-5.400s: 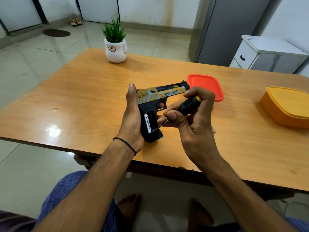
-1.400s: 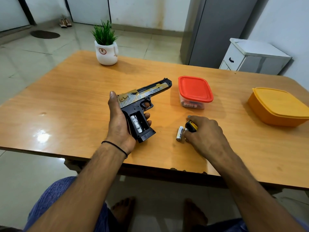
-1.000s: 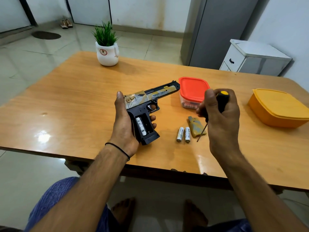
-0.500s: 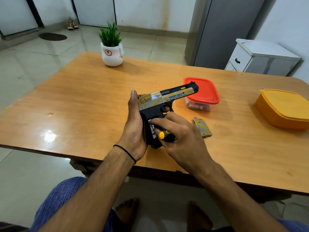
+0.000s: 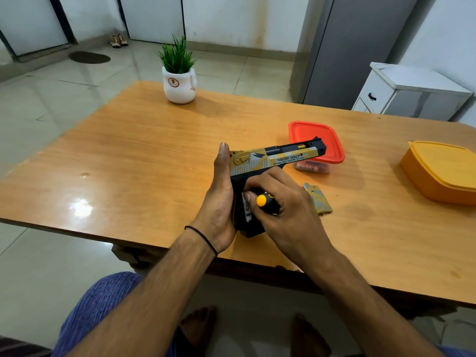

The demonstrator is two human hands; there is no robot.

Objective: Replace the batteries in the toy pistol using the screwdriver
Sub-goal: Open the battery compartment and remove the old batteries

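Two hands meet over the desk's (image 5: 128, 176) front edge: left hand (image 5: 219, 199) clasps the toy pistol (image 5: 278, 158); right hand (image 5: 288, 215), clutching the screwdriver (image 5: 265, 202), is back at its battery bay (image 5: 246, 210), swap unfinished.

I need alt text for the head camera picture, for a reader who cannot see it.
A person's left hand holds a toy pistol at a wooden table while the right hand, gripping a screwdriver, touches its grip. A loose cover lies on the table near a red-lidded box.
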